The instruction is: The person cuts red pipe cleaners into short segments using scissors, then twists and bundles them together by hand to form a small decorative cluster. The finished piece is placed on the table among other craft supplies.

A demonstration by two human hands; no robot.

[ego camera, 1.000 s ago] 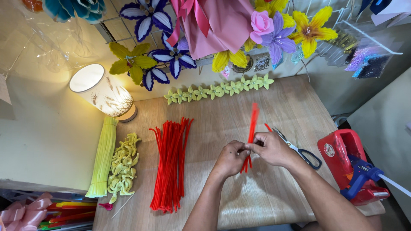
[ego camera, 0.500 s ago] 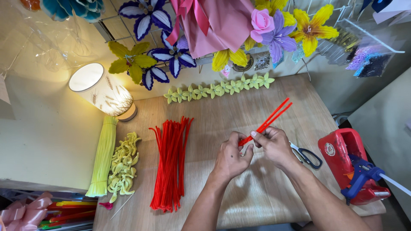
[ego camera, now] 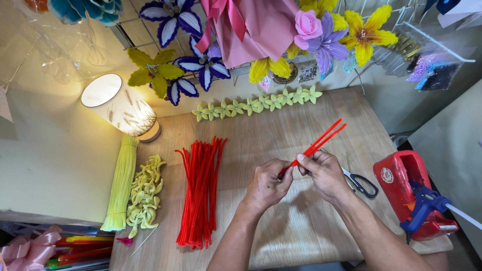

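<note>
Both of my hands pinch a few red pipe cleaners [ego camera: 321,140] that slant up to the right over the wooden table [ego camera: 281,120]. My left hand [ego camera: 266,184] grips their lower end, and my right hand [ego camera: 324,173] holds them just above, fingers closed around the stems. A thick pile of red pipe cleaners [ego camera: 201,190] lies on the table left of my left hand.
Black-handled scissors [ego camera: 359,181] lie by my right hand. A red box [ego camera: 406,185] and a blue glue gun [ego camera: 427,208] sit at the right edge. A lit lamp [ego camera: 120,108], a yellow-green bundle [ego camera: 120,183], curled yellow pieces [ego camera: 145,193] and a row of small green flowers [ego camera: 258,104] are also here.
The held red pipe cleaners swung from pointing straight away from me to slanting up to the right. My hands stayed close together over the table's middle.
</note>
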